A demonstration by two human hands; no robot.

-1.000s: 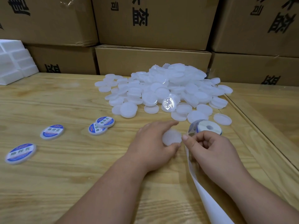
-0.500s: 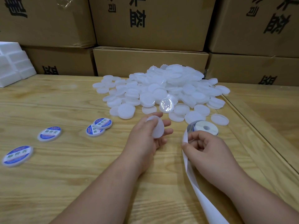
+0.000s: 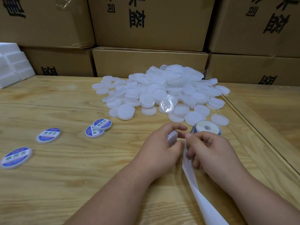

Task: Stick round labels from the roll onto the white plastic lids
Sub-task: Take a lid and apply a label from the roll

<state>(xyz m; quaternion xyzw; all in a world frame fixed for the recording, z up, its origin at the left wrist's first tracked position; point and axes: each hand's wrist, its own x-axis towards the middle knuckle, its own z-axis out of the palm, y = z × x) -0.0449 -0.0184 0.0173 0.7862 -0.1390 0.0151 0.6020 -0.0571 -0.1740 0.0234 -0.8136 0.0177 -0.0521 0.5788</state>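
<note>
Left hand [image 3: 159,151] held a blank lid [image 3: 172,138] in a curled grip, just before the label roll [image 3: 206,128]; right hand [image 3: 209,150] pinched the backing strip [image 3: 199,190] beside it. A label might have landed off-centre or creased if the tilted lid slipped.

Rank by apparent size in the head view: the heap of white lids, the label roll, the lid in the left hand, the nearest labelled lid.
1. heap of white lids
2. nearest labelled lid, though closeness enlarges it
3. label roll, about alike
4. lid in left hand, mostly hidden
</note>
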